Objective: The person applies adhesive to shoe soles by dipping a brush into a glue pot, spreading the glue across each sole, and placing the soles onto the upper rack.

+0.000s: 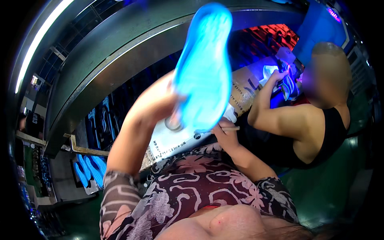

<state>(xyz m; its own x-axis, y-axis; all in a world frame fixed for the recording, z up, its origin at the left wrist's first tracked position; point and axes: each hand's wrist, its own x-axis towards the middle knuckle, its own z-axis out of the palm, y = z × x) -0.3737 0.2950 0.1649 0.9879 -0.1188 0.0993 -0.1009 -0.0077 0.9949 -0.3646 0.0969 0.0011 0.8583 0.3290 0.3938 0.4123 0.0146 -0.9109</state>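
Under violet lamplight, left hand (160, 105) grips a light, bendy blue insole (204, 68) by its heel; right hand (225, 134) pinches a thin stick (218, 130).

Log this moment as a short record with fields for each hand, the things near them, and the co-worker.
left hand: grips a glowing blue sole, held up, underside toward the camera
right hand: holds a thin brush at the sole's lower edge
below sole: small round tin on printed paper
lower left: more blue soles on a tray
co-worker: at right, handling a shoe
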